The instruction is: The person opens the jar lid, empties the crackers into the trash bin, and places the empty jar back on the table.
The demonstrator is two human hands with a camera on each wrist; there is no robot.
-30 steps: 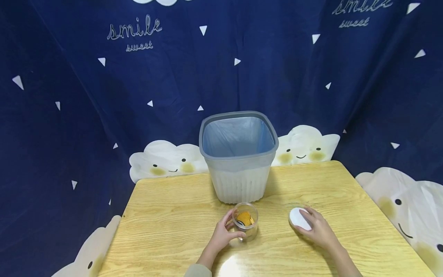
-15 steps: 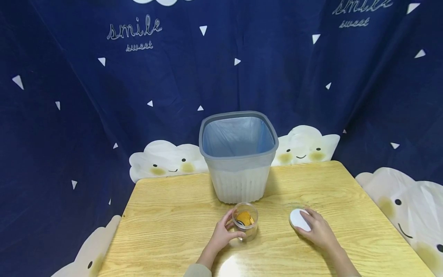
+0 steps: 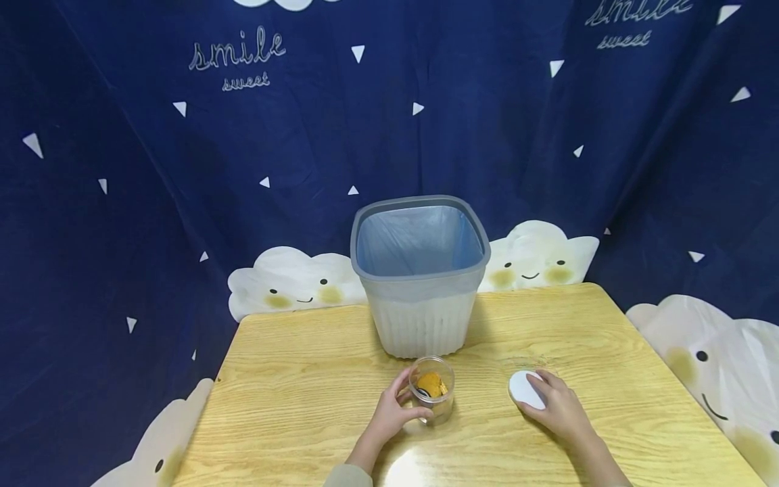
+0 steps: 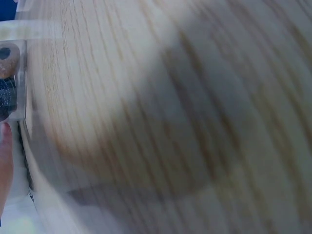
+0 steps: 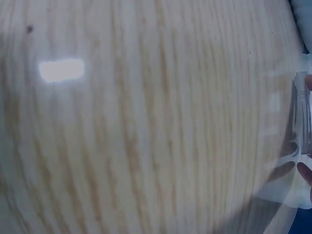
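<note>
My left hand grips a clear plastic jar from its left side, fingers behind and thumb in front. The jar stands upright on the table without a lid, with orange and dark pieces inside. In the left wrist view, part of the jar shows at the left edge. My right hand holds a flat, round white pad by its right side, low against the wooden table. Faint scattered marks or crumbs lie just beyond the pad. The right wrist view catches only fingertips at its edge.
A white bin with a grey rim and a bag lining stands behind the jar. The wooden table ends at a dark blue curtain with cloud prints, which hangs at the back and sides.
My right hand has slid the white pad slightly toward me, leaving more of the marks in sight. The left hand and jar have stayed in place.
</note>
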